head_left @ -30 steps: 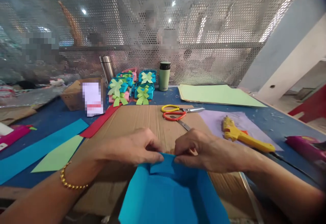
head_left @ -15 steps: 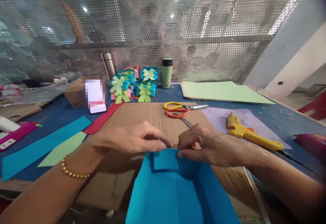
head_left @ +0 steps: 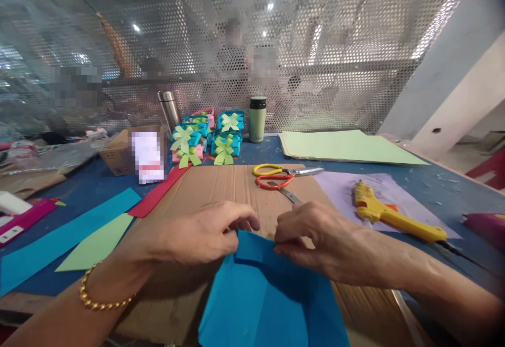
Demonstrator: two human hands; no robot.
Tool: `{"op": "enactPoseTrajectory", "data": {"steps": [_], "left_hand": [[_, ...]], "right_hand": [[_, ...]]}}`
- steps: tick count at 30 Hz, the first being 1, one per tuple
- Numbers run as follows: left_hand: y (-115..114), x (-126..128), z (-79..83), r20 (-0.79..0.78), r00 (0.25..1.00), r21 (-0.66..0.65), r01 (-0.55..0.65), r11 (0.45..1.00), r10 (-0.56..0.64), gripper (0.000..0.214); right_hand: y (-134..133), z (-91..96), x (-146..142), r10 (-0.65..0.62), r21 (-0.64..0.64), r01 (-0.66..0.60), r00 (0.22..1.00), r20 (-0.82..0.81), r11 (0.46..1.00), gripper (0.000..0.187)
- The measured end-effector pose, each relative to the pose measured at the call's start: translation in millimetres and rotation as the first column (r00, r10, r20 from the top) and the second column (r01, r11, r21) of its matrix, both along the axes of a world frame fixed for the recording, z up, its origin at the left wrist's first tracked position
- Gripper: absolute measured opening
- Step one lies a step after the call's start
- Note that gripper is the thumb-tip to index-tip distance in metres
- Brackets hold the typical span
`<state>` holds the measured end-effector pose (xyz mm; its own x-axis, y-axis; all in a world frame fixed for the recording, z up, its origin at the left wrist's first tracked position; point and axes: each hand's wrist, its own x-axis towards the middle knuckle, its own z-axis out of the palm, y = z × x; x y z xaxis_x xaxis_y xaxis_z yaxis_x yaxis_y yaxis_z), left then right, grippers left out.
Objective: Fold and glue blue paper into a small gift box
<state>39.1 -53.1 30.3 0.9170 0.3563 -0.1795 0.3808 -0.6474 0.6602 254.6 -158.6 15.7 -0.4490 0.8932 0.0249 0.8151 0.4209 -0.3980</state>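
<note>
A folded blue paper sheet (head_left: 268, 299) stands up from a brown cardboard sheet (head_left: 221, 189) on the table. My left hand (head_left: 197, 234) pinches its far edge at the left, fingers closed on the paper; a gold bead bracelet (head_left: 100, 299) circles that wrist. My right hand (head_left: 315, 239) pinches the same edge at the right, thumb and fingers pressed on a small folded flap. The two hands nearly touch at the fold.
Behind the hands lie yellow and orange scissors (head_left: 276, 175), a yellow glue gun (head_left: 390, 212) on lilac paper, a green paper stack (head_left: 347, 147), finished blue and pink boxes (head_left: 209, 136), two flasks, a cardboard box (head_left: 118, 152), and blue, green and red strips (head_left: 67, 231). People sit beyond the mesh screen.
The flap at the far edge has been pressed down and the sheet has tilted; my left fingers have curled further onto the paper. Both hands stay at the fold.
</note>
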Motion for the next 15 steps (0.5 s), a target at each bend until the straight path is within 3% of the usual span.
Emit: {"op": "enactPoseTrajectory", "data": {"steps": [3, 7, 12, 15], "left_hand": [[7, -2, -2.0, 0.044, 0.999, -0.037, -0.010, 0.999, 0.012, 0.037], [26, -5, -0.2, 0.113, 0.993, -0.230, -0.018, 0.973, 0.045, 0.035], [37, -1, 0.0, 0.150, 0.980, -0.437, 0.187, 0.880, -0.134, 0.027], [35, 4, -4.3, 0.181, 0.977, -0.488, 0.186, 0.853, -0.110, 0.021]], "right_hand": [[2, 1.5, 1, -0.011, -0.014, 0.010, 1.000, -0.021, 1.000, 0.024], [8, 8.5, 8, -0.073, -0.067, 0.065, 0.990, -0.124, 0.996, 0.024], [14, 9.7, 18, -0.146, -0.045, 0.139, 0.965, -0.218, 0.989, 0.031], [16, 6.9, 20, -0.197, -0.019, 0.198, 0.955, -0.220, 0.980, 0.031]]}}
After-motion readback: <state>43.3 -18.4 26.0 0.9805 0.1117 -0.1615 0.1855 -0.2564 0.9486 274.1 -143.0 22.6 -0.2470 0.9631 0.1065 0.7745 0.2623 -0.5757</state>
